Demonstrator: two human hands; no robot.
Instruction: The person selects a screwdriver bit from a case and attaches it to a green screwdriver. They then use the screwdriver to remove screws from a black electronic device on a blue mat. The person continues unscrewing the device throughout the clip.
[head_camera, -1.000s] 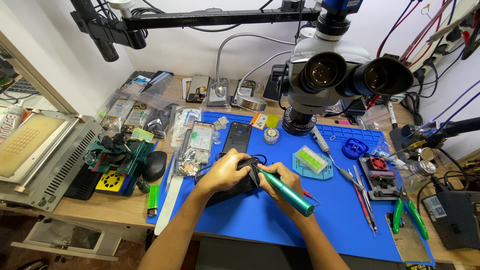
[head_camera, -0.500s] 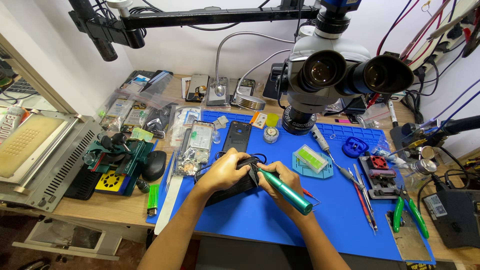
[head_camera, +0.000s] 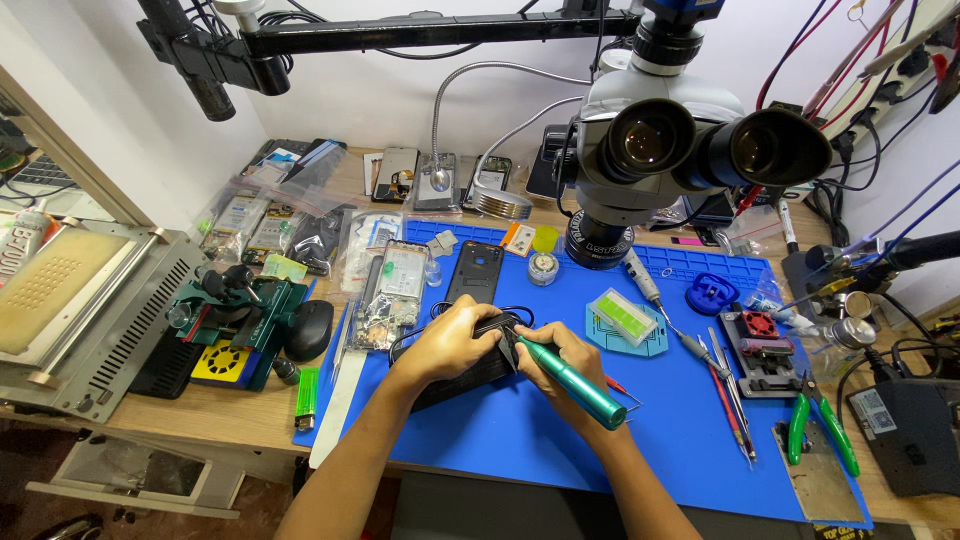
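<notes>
My left hand presses down on a black phone-like device lying on the blue work mat. My right hand grips a green electric screwdriver, its tip pointing at the device near my left fingers. Most of the device is hidden under both hands. A black phone back cover lies just beyond my hands, and an opened phone frame sits to its left.
A stereo microscope hangs over the mat's far side. Tweezers, screwdrivers and green-handled pliers lie at the right. A green jig, a black mouse and a grey heating machine stand at the left.
</notes>
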